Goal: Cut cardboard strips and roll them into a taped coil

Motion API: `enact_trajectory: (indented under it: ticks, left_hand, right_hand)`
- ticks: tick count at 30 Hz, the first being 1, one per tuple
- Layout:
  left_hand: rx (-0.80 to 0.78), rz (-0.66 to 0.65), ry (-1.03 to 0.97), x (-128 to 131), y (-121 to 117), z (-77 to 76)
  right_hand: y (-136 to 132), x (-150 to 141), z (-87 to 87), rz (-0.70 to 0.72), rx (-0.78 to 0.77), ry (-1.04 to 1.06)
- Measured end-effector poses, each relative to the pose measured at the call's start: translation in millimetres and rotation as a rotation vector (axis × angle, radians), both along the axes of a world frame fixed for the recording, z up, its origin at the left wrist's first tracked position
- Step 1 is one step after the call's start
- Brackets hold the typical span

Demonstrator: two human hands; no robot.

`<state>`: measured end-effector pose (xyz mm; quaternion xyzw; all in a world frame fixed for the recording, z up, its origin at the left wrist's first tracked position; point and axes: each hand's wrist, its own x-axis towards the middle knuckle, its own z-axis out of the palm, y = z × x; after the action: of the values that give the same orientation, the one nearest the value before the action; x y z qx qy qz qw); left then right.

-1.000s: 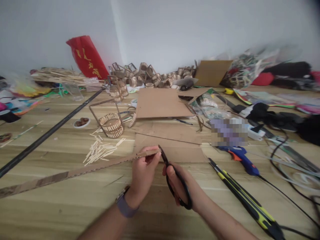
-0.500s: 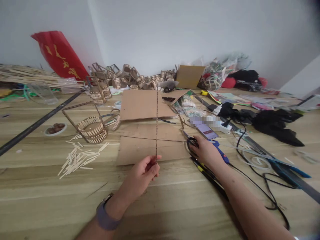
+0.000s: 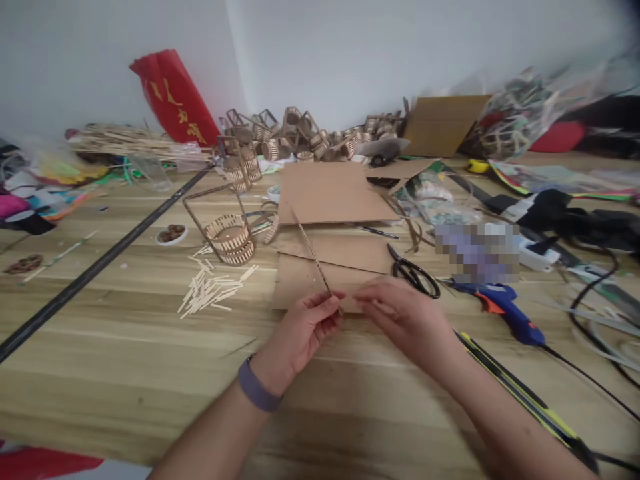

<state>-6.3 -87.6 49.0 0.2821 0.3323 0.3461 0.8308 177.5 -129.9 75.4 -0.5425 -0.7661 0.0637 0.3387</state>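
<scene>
Scissors [image 3: 411,267] released, left hand [image 3: 307,330] gripping strip's [image 3: 316,261] end

At the back left, against a pale wall [image 3: 320,60], a tilted red bag [image 3: 173,100] with gold characters, beside a pile of thin sticks [image 3: 115,140]. Just in front, a clear cup [image 3: 150,171]. Slanting across the left of the tabletop [image 3: 125,373], a long black bar [image 3: 120,245]; right of it, a white bowl [image 3: 171,241] of round brown pieces [image 3: 171,231]. At the far right, a clear plastic bag [image 3: 520,120] near a red bundle [image 3: 557,137]. Nearer, colourful flat packets [image 3: 550,181], black cloth [image 3: 557,207] and a white power strip [image 3: 537,255].
</scene>
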Motion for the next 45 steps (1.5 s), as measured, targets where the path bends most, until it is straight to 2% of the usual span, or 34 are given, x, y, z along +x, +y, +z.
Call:
enact_trajectory:
  ticks: [2,5,9,22,33,39,45]
  left_hand:
    - [-0.021,0.035,-0.016,-0.6,1.7,-0.6]
    - [-0.018,0.043,0.002,-0.5,1.7,-0.8]
    - [0.004,0.025,0.018,1.3,-1.1,-1.0]
    - [0.016,0.039,0.076,5.8,-4.8,1.6]
    - [0.073,0.016,0.103,5.7,-4.9,-1.1]
    - [0.084,0.048,0.122,8.9,-7.7,-3.6]
    - [0.088,0.077,0.139,11.5,-10.2,-3.8]
  right_hand:
    - [-10.2,-16.4,-2.6,0.091,0.021,0.096]
    - [-16.4,-26.0,-10.8,0.107,0.051,0.142]
    - [-16.4,-25.9,-19.2,0.097,0.082,0.135]
    - [-16.3,-25.2,-28.1,0.061,0.253,0.020]
    - [-15.2,-24.3,-29.6,0.087,0.232,0.037]
    - [-15.8,-26.1,-34.0,0.023,0.307,-0.034]
    - [-16.8,-28.3,-37.9,-0.011,0.285,-0.010]
